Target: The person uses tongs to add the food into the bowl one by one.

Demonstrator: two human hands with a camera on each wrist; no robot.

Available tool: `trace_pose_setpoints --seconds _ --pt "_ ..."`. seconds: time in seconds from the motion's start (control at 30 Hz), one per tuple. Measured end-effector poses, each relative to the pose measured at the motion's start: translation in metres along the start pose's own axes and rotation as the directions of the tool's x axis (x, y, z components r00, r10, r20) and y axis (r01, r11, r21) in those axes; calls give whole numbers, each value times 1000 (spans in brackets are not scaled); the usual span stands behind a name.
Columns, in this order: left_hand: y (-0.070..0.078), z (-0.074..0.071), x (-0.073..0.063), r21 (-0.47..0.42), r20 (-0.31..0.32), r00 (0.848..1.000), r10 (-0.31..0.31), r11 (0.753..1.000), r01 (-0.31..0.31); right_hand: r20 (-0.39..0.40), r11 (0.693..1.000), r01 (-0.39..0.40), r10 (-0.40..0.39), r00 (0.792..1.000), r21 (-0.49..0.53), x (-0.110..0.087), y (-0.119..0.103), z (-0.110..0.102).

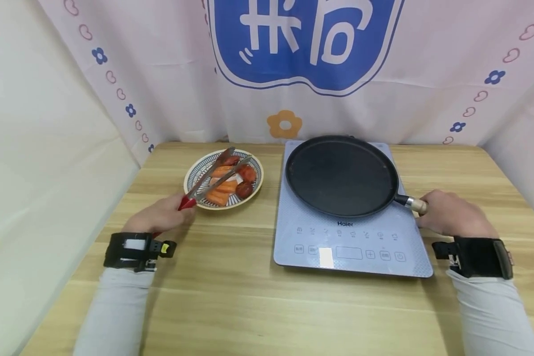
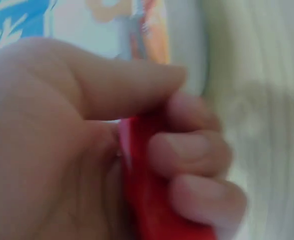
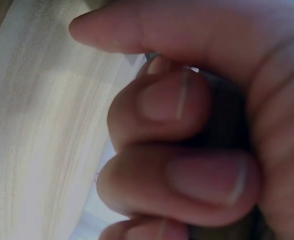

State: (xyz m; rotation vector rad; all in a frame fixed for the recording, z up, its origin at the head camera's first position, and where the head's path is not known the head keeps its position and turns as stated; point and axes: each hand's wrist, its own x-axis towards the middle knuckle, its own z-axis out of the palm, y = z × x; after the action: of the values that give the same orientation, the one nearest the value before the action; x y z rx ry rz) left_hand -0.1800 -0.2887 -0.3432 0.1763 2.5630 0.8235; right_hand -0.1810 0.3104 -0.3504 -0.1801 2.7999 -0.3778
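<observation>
My left hand [image 1: 162, 215] grips the red handle [image 2: 159, 200] of metal tongs [image 1: 206, 174], fingers curled round it in the left wrist view. The tongs' two arms stand apart over a patterned plate [image 1: 199, 171] that bears orange sausage-like pieces [image 1: 226, 187] and several dark red round pieces [image 1: 244, 189]. To the right, a flat black pan [image 1: 342, 175] sits on a Haier induction cooker [image 1: 351, 242]. Its wooden handle [image 1: 417, 204] is held in my right hand [image 1: 456, 215]. The right wrist view shows curled fingers [image 3: 162, 175]; most of the handle is hidden there.
The plate and cooker stand side by side on a wooden table [image 1: 231, 296], with a gap between them. Behind them hangs a pale printed cloth [image 1: 182, 99], close to the table's back edge. White panels [image 1: 49, 148] rise at the left side.
</observation>
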Motion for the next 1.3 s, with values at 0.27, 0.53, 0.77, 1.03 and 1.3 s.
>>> trace_pose_setpoints --seconds 0.27,0.53,0.77,1.03,1.3 --pt "8 -10 -3 207 -158 987 30 978 4 10 1000 -5 5 1000 0 -2 -1 0" --pt "-6 -48 -8 424 -233 969 80 905 28 1 1000 -7 7 1000 -3 -3 -1 1" --pt "-10 -89 -22 569 -182 979 87 822 32 -11 1000 -5 5 1000 -12 -3 -1 1" --pt "-8 -125 -31 691 -145 986 83 722 41 -18 1000 3 -4 1000 -10 -3 -2 0" --pt "-2 -134 -25 723 -125 986 114 691 11 -14 1000 -1 1 1000 -7 -3 -2 1"
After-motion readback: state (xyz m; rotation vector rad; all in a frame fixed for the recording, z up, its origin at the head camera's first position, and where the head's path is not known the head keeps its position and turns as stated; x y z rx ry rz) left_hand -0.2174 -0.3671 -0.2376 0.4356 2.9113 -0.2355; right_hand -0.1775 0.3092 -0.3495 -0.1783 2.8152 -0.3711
